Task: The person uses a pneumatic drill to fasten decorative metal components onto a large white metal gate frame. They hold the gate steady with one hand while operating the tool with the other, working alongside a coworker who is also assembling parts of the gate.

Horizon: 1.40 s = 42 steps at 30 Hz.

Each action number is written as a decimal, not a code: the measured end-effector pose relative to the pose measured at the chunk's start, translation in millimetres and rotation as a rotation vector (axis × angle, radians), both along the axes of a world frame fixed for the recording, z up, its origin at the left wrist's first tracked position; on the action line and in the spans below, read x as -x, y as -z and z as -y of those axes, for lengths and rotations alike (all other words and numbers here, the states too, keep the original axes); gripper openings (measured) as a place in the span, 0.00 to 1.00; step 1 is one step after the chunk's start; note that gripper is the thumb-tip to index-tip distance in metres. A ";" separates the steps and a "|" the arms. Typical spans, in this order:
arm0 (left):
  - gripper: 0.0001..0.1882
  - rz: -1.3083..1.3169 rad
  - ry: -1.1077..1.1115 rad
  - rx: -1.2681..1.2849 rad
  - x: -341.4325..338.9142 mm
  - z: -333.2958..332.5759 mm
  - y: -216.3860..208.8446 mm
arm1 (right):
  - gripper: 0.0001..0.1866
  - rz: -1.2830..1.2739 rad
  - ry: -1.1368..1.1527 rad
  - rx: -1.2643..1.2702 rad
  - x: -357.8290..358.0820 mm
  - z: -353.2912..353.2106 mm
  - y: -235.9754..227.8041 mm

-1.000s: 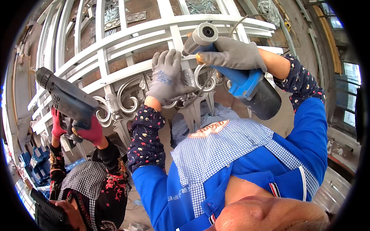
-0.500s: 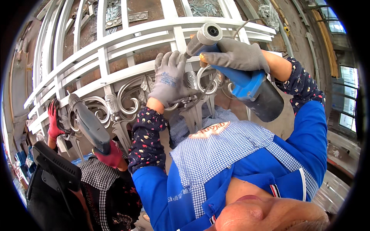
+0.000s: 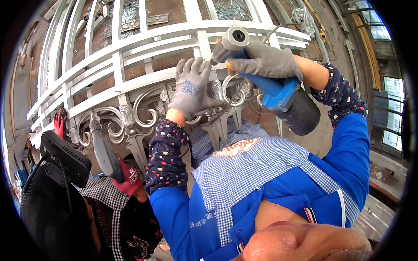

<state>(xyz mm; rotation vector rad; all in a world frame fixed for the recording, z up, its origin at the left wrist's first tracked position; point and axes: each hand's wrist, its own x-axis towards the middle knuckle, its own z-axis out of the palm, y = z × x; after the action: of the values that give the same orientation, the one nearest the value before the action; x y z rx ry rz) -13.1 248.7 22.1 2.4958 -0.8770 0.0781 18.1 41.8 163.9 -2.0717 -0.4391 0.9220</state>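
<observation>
A blue cordless power driver [image 3: 281, 93] with a grey head and a black base is in my right hand [image 3: 267, 62], which wears a grey glove and is wrapped round it. The driver's narrow nose points left and down at the lower rail of a white metal fence panel [image 3: 150, 81]. Just left of that nose, my gloved left hand [image 3: 191, 89] lies with fingers outstretched over the rail and the silver scrollwork [image 3: 146, 115] beneath it. Whatever lies under my left palm is hidden. A thin dark cable [image 3: 237, 93] runs down past the scrollwork.
On the left a co-worker's red-gloved hand [image 3: 129, 176] holds a grey power tool [image 3: 106, 152] against the scrollwork; the other red glove [image 3: 59, 124] is by the panel's end. A black device [image 3: 65, 158] is close by. Loose screws or nails [image 3: 230, 9] lie beyond the panel.
The co-worker's tool has swung right and more upright, its tip now over the scrollwork. The co-worker's head and black device have shifted. My hands and driver have hardly moved.
</observation>
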 end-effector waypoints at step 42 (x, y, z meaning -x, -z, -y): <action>0.71 0.001 -0.006 0.130 4.7 -0.2 -0.4 | 0.35 0.054 -0.081 0.096 -0.3 -5.4 13.3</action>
<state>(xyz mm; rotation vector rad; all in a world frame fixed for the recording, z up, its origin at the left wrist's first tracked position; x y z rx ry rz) -17.8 248.9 22.5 2.3785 -0.8374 0.1346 18.4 47.2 150.6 -2.1835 -0.5200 0.9524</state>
